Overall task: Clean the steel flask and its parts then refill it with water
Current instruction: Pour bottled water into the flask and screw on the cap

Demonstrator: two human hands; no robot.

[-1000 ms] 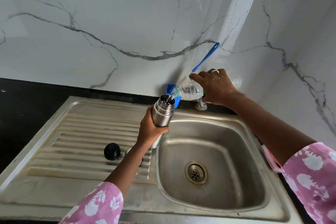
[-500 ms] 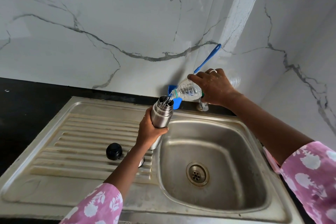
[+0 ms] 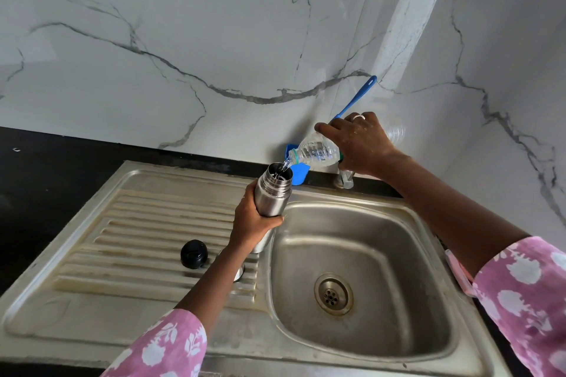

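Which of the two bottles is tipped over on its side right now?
The clear plastic bottle in the right hand, tilted neck-down and pouring. The steel flask, gripped by the left hand, stands nearly upright, mouth open.

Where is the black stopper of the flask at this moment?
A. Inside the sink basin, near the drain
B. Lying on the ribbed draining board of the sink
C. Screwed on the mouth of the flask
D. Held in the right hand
B. The black stopper lies on the ribbed draining board, while the steel flask is open and takes water from the plastic bottle.
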